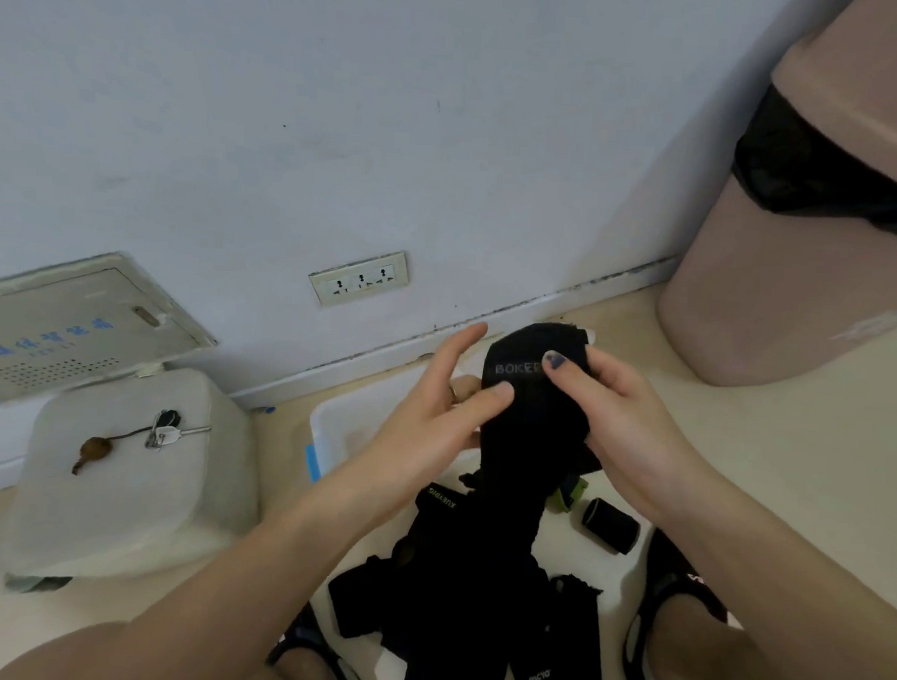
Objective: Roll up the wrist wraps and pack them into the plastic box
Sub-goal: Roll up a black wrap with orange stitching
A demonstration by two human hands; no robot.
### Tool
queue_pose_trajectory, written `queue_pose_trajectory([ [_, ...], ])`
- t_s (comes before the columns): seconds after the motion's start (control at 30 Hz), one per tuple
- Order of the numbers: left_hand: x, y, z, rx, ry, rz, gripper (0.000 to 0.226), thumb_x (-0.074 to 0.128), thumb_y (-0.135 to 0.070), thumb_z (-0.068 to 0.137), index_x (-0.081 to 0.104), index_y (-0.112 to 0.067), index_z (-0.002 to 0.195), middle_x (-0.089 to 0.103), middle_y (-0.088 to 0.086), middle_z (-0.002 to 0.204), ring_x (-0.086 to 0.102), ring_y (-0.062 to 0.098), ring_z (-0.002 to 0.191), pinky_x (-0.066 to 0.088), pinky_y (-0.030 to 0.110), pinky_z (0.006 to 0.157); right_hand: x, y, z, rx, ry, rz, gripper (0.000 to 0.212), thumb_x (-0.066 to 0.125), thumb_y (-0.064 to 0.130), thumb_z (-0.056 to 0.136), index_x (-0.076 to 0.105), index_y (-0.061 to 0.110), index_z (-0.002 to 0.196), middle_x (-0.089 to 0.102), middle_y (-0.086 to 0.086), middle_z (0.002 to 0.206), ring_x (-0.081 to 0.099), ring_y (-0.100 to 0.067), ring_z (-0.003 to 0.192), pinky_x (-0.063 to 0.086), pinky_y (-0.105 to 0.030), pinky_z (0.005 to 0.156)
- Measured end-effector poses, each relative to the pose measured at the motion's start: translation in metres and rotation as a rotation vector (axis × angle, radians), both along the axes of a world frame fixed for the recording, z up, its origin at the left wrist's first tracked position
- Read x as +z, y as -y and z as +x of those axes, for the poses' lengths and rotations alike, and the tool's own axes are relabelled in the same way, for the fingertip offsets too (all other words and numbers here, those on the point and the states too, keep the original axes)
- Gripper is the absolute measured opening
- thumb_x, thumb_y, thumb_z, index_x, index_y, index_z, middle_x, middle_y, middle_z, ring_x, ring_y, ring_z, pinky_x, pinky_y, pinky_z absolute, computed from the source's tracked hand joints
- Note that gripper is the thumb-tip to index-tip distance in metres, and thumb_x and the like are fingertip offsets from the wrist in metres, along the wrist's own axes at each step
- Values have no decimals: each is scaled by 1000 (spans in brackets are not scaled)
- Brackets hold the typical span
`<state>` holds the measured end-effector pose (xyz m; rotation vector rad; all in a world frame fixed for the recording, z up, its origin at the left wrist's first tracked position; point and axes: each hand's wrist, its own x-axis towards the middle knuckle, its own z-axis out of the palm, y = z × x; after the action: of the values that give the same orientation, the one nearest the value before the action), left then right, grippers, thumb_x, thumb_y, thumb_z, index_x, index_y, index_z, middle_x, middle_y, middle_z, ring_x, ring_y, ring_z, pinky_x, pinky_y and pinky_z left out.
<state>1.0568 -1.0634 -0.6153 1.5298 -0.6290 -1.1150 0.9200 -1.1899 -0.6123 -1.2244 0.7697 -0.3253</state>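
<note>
Both hands hold up a black wrist wrap (528, 415) with grey lettering near its top end. My left hand (446, 411) pinches its left edge with the thumb, the fingers spread. My right hand (615, 414) grips its right side, thumb on the lettering. The wrap's tail hangs down to a pile of black wraps (476, 598) on the floor between my feet. A white plastic box (340, 427) sits on the floor behind my hands, mostly hidden. One rolled black wrap (610, 524) lies to the right of the pile.
A white plastic stool (121, 479) with keys (167, 427) on it stands at the left. A pinkish bin (801, 226) with a black liner stands at the right against the wall. A wall socket (359, 279) is behind. My sandalled feet (665, 621) flank the pile.
</note>
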Motion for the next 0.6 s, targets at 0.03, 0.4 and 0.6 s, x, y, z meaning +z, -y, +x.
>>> queue_pose_trajectory([
  [0.03,-2,0,-4,-12,23,-3,57,58,-18,104,35,-37,152,71,3,112,72,12,105,58,32,93,2,1,1,-22,0,40,28,52,27,108,71,15,125,78,-7,114,75,-24,107,59,-43,94],
  [0.4,-10,17,-14,3,232,13,55,45,-9,106,32,-40,149,54,-11,139,56,0,124,48,24,105,0,-11,13,30,-66,12,24,49,29,108,53,29,132,72,5,120,72,-2,102,57,-19,78],
  [0.6,-12,20,-9,-14,217,14,59,44,-1,104,35,-40,148,58,-15,133,62,-1,113,52,25,94,-2,-6,20,-24,-95,44,19,50,25,108,58,27,125,74,4,111,74,-3,92,57,-18,70],
])
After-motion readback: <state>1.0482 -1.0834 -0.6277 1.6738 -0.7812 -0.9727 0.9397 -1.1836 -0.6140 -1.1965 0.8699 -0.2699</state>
